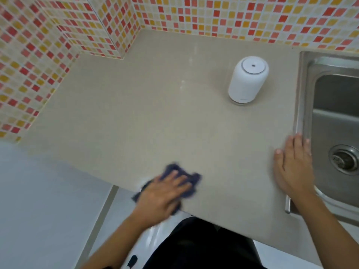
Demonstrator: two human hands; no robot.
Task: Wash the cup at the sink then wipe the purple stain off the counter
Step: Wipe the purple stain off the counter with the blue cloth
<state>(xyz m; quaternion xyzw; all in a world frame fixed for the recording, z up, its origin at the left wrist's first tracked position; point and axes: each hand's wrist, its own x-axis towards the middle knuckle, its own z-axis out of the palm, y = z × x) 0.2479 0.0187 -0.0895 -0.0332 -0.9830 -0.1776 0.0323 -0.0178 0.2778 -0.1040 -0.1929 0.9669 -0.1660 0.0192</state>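
Note:
A white cup (247, 80) stands upside down on the beige counter (155, 117), left of the steel sink (334, 117). My left hand (163, 193) presses a dark blue cloth (186, 179) flat on the counter near its front edge; the hand is blurred by motion. My right hand (293, 164) lies flat with fingers spread on the counter, its fingertips touching the sink's left rim. No purple stain shows on the visible counter; whatever lies under the cloth is hidden.
Orange, red and yellow mosaic tiles (213, 16) cover the walls behind and to the left, with a tiled corner (108, 32) jutting onto the counter. The sink drain (343, 160) sits at the far right. White floor (38, 200) lies below the counter's front edge.

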